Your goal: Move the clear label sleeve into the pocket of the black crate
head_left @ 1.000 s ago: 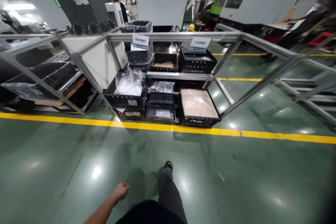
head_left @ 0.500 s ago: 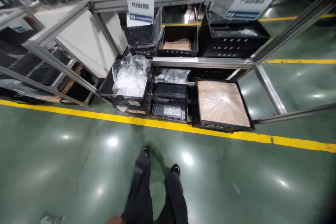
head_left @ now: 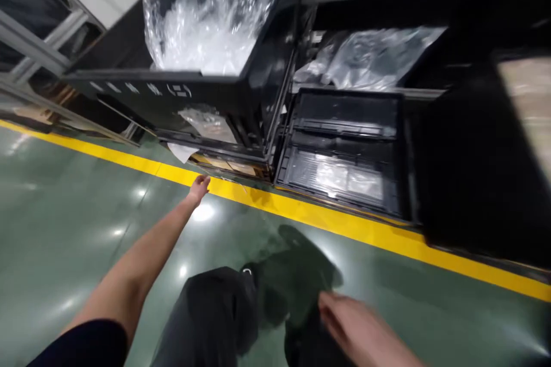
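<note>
Black plastic crate (head_left: 163, 104), far left, packed with clear plastic film (head_left: 206, 17), stands just beyond the yellow floor line (head_left: 310, 218); my left hand (head_left: 198, 188), grip released and empty, reaches just short of it, my right hand (head_left: 357, 327), equally unclenched, beside my dark trousers (head_left: 310, 341).

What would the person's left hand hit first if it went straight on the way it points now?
Probably the cardboard tucked under the black crate, since the left hand points that way, though depth is hard to judge from this view.
</note>
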Demonstrator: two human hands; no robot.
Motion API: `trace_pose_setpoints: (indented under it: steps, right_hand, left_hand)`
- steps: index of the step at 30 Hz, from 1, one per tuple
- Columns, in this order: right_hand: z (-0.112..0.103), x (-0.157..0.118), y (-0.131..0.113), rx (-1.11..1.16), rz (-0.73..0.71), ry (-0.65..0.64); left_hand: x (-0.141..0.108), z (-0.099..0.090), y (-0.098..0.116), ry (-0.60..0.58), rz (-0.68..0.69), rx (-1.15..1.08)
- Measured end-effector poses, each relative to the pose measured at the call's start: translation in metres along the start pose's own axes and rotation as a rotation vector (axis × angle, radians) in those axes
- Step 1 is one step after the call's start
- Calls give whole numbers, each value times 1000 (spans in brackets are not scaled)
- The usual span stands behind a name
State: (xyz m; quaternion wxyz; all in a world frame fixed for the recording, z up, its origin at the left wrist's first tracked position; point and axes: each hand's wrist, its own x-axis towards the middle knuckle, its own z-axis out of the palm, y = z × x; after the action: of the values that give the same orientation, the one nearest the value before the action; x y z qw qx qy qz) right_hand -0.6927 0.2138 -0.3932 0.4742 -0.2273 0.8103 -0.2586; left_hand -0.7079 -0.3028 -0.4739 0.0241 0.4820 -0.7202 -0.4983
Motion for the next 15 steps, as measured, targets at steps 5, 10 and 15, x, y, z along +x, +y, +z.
trace_pose_setpoints:
  steps: [5, 10, 15]
  right_hand:
    - [-31, 146, 26, -307, -131, -106]
    - [2, 189, 25, -237, -211, -213]
    - [35, 177, 18, -100, -164, -373]
  left_hand:
    - [114, 37, -49, 235, 249, -271]
    - [145, 48, -81, 227, 332, -472]
    - [138, 58, -94, 161, 220, -626]
